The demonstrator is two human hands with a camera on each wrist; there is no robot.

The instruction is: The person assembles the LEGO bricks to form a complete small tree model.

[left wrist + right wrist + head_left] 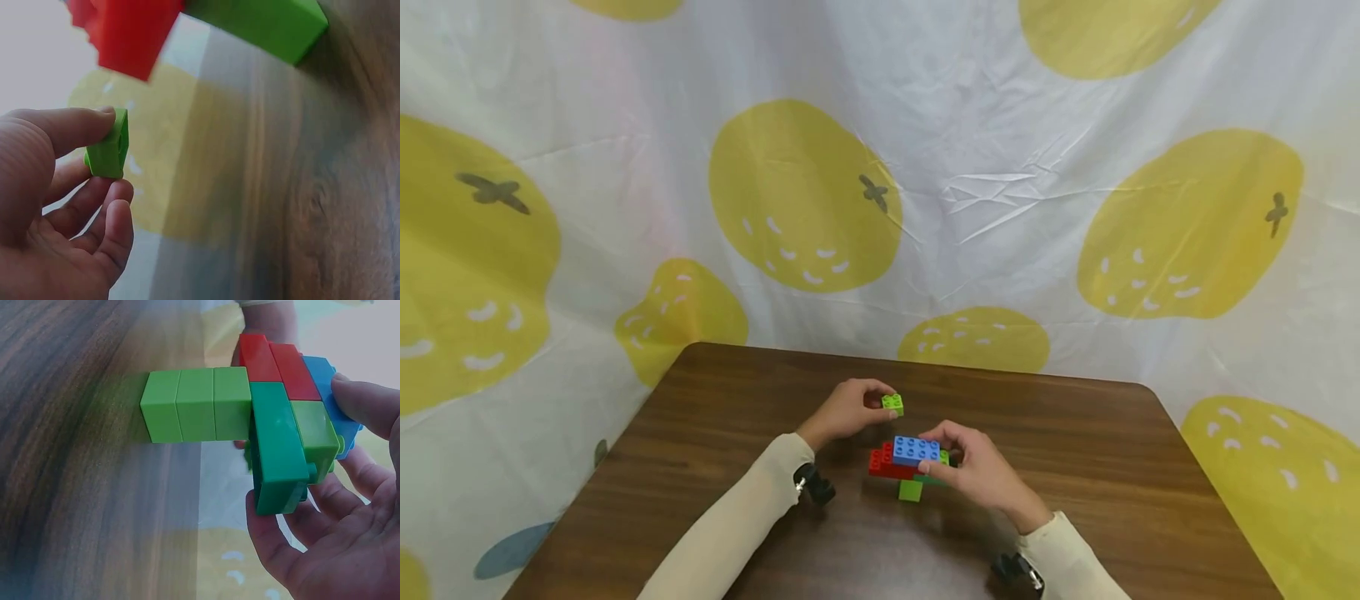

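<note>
My left hand (847, 408) pinches a small lime-green toy brick (892, 405) between thumb and fingers, above the table and beyond the brick build. In the left wrist view that brick (107, 150) is tilted, its hollow side partly visible. My right hand (983, 473) grips the right side of the build, thumb on the blue brick (916, 450) on top. Below the blue brick are two red bricks (294, 372), a lime brick (315, 425) and a dark green brick (280, 437). They rest on a column of three lime bricks (197, 405) standing on the table.
The brown wood table (1097, 467) extends around both hands. A white curtain (970, 208) with yellow fruit prints hangs behind and beside it. A black wrist camera (814, 485) sits on the left wrist and another camera (1017, 572) on the right.
</note>
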